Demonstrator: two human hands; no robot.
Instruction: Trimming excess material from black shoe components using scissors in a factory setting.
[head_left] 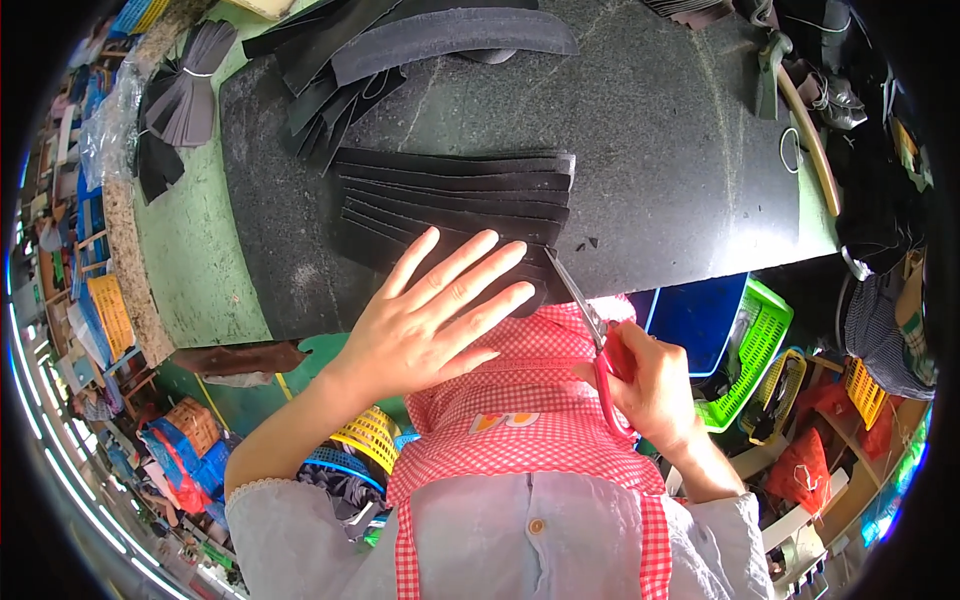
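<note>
Several black strips (455, 190), leather-like, lie overlapped in a fan on the dark table mat (660, 130). Over their near edge my left hand (430, 315) is spread flat, fingers apart, pointing up and to the right. My right hand (650, 375) grips a pair of scissors (592, 318) with red handles. The blade tips meet the near right corner of the strips, just beyond my left fingertips. Tiny black offcuts (593, 242) lie on the mat to the right of the strips.
Loose dark strips (450, 45) are heaped at the back, and a tied grey bundle (195, 85) lies at the far left. A hammer (800, 125) rests at the right. Below the table's near edge stand a blue bin (695, 320) and a green basket (750, 355).
</note>
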